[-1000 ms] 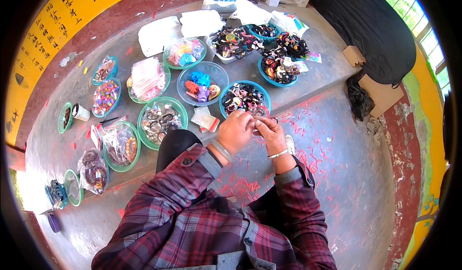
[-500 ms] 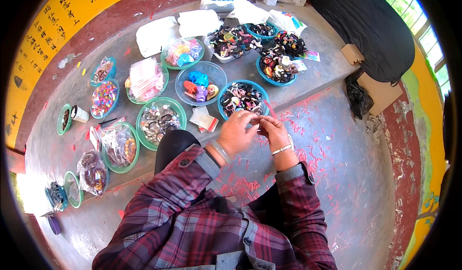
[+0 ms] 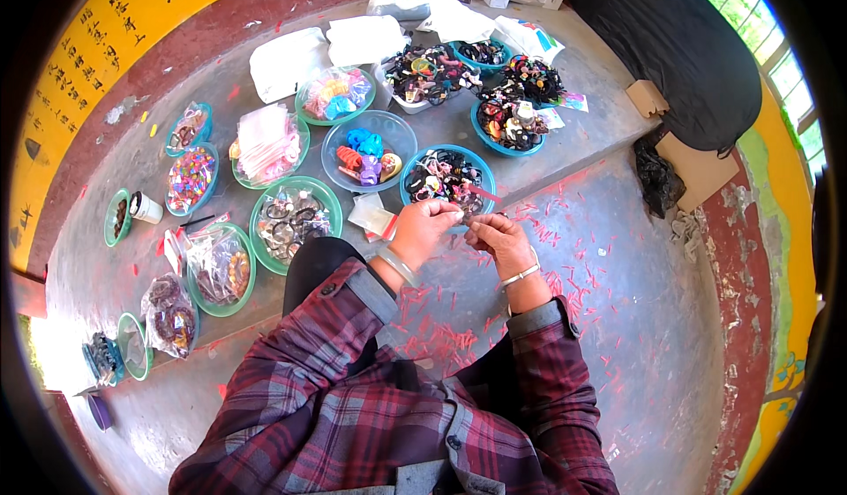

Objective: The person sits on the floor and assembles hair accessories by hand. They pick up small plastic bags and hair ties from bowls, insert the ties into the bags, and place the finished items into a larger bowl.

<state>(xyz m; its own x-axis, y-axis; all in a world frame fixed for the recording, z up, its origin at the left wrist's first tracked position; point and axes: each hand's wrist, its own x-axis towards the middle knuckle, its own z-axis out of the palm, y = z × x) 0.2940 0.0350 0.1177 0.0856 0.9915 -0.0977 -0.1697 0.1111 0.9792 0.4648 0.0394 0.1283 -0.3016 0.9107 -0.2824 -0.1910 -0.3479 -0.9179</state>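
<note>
My left hand (image 3: 427,233) and my right hand (image 3: 499,243) meet at the near edge of a blue bowl (image 3: 486,174) full of dark hair ties (image 3: 441,177). Both are closed in a pinch, fingertips almost touching. Between them is a small dark thing, too small to make out. A thin red strip (image 3: 483,194) sticks up by my right fingers, seemingly held there. Below my hands, many red scraps (image 3: 441,341) lie strewn over the grey floor.
Green bowls (image 3: 333,202) of packaged hair accessories stand on the left of the raised step. Behind are a clear bowl (image 3: 406,133) with colourful items, more blue bowls (image 3: 536,149) and white bags (image 3: 287,67). A black bag (image 3: 657,177) and cardboard (image 3: 706,168) lie right.
My fingertips have drawn slightly apart, my left hand shifting left and down. The red strip has tipped flatter toward the left.
</note>
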